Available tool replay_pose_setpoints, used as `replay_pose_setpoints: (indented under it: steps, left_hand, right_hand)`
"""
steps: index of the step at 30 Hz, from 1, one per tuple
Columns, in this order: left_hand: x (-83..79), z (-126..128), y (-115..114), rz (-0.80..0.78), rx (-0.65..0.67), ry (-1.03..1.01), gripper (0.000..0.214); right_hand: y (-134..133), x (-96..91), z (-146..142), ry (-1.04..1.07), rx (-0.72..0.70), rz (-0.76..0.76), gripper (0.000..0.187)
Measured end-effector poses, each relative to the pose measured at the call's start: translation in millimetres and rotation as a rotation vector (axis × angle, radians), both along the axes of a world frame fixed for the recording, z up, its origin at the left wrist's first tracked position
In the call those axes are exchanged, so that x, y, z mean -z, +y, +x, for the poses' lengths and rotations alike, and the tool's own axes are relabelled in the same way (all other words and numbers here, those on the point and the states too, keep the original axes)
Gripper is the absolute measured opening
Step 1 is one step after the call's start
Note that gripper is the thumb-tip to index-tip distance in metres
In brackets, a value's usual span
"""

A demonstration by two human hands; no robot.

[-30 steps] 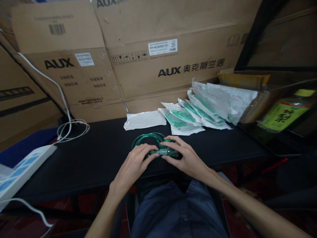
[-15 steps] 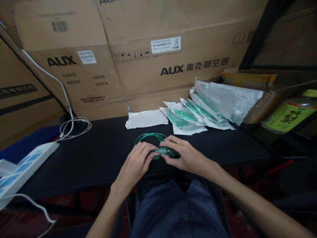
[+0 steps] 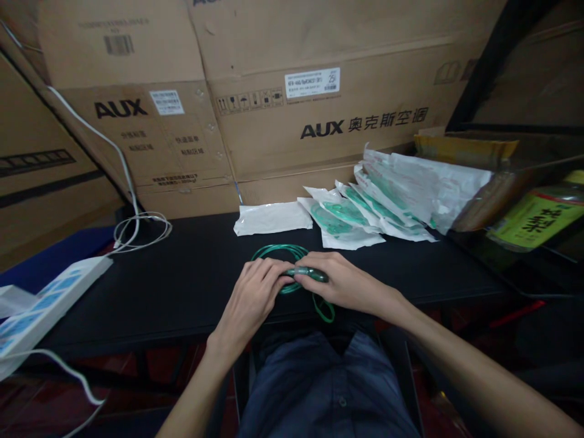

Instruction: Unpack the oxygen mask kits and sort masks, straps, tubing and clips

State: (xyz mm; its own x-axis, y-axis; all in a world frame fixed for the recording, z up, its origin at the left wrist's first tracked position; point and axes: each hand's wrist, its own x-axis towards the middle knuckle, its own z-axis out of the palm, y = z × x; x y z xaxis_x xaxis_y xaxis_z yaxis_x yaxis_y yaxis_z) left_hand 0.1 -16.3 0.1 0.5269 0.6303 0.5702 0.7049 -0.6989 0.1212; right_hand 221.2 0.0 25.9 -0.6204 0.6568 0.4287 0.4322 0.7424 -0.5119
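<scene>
A clear green plastic face mask [image 3: 314,274], seen nearly edge-on, is gripped between the thumb and fingers of my right hand [image 3: 340,280]. A thin green strap [image 3: 325,311] hangs in a loop below that hand. My left hand [image 3: 255,289] pinches the narrow end of the mask where its tube joins; the fingers partly hide the joint. Behind and under both hands lies a coil of green tubing [image 3: 279,247] on the black tabletop [image 3: 191,286]. Both hands touch at the mask, just above the table's front edge.
Beyond the hands lie a flat white packet [image 3: 272,219] and several clear-fronted packets [image 3: 342,213] with green contents. A power strip [image 3: 55,307] and white cable [image 3: 137,234] are at left. A bottle [image 3: 536,219] stands at right. Cardboard boxes [image 3: 264,140] wall the back.
My right hand has turned the mask so it shows edge-on, with its fingers closer to my left hand. The green strap loop now hangs below. The view has shifted slightly.
</scene>
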Motion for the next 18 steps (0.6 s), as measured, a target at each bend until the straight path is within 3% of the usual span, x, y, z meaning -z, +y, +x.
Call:
replay_pose_setpoints:
  steps: [7, 18]
  left_hand:
    - [-3.2, 1.6, -0.5, 0.036, -0.058, -0.048, 0.014]
    - [-3.9, 2.3, -1.4, 0.084, -0.083, 0.0, 0.02]
  right_hand:
    - [2.5, -2.9, -2.0, 0.01, -0.023, -0.049, 0.018]
    - [-1.0, -0.3, -6.5, -0.085, 0.004, 0.067, 0.021]
